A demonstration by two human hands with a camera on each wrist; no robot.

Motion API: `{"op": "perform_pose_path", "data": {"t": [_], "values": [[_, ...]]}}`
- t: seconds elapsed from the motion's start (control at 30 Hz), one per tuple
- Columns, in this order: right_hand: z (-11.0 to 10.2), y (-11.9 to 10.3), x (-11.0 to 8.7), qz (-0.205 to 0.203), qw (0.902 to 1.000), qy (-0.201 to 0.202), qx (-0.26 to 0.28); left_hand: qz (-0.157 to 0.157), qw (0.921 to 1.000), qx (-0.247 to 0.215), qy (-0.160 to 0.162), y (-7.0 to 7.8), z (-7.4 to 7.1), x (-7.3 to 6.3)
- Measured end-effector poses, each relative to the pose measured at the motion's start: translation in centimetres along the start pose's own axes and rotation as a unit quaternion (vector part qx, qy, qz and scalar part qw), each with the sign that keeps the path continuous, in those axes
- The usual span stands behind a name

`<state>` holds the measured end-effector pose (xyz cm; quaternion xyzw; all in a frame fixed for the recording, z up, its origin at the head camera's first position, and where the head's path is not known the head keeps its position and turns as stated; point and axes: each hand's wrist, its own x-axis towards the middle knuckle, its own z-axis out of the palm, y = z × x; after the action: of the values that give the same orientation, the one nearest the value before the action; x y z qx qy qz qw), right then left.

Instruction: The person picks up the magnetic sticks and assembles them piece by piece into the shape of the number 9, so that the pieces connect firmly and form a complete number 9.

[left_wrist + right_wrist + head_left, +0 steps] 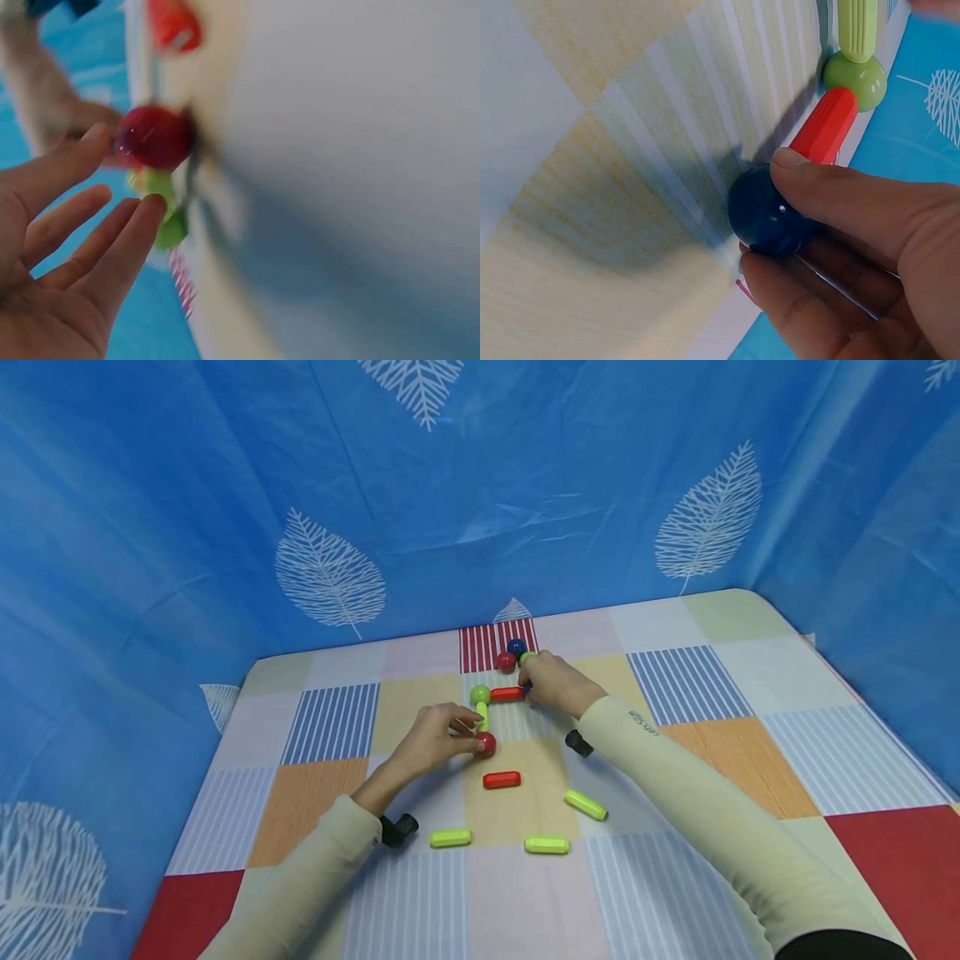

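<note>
Fingers of right hand (pixel 561 683) pinch blue ball (pixel 761 214) by red rod (pixel 825 124); our left hand (pixel 429 742), spread, seemingly steadies red ball (pixel 487 743).

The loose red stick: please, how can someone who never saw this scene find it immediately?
On the patchwork cloth, find the red ball at the left hand. In the head view, the red stick lies just below that ball. It is the only loose red one; the other loose sticks are yellow-green.
</note>
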<state>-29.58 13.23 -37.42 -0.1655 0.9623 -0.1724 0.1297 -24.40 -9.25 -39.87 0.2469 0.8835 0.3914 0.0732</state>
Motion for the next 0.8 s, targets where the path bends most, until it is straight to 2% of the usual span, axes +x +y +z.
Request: {"op": "perform_pose_path", "data": {"t": [0.1,0.17,0.3,0.43,0.63,0.8], "values": [[-0.2,0.1,0.1,0.005,1.0,0.0,0.006,0.001,0.9998,0.006,0.02,-0.1,-1.5,1.9],[-0.3,0.2,0.2,0.011,0.9998,0.0,0.016,-0.004,0.9996,0.021,0.021,-0.2,-2.2,3.4],[-0.1,0.4,0.3,0.02,0.999,-0.003,0.04,-0.038,0.9986,0.033,-0.016,-0.7,-2.4,5.3],[0.3,0.6,0.3,0.017,0.9987,0.0,0.048,-0.061,0.9973,0.029,-0.028,-1.0,-2.1,5.9],[0.8,0.7,-0.2,0.01,0.999,0.018,0.04,-0.042,0.9987,0.022,-0.015,-1.1,-1.5,6.3],[1.1,0.9,-0.7,0.002,0.999,0.028,0.036,-0.048,0.9988,0.006,-0.011,-1.0,-1.4,6.5]]}}
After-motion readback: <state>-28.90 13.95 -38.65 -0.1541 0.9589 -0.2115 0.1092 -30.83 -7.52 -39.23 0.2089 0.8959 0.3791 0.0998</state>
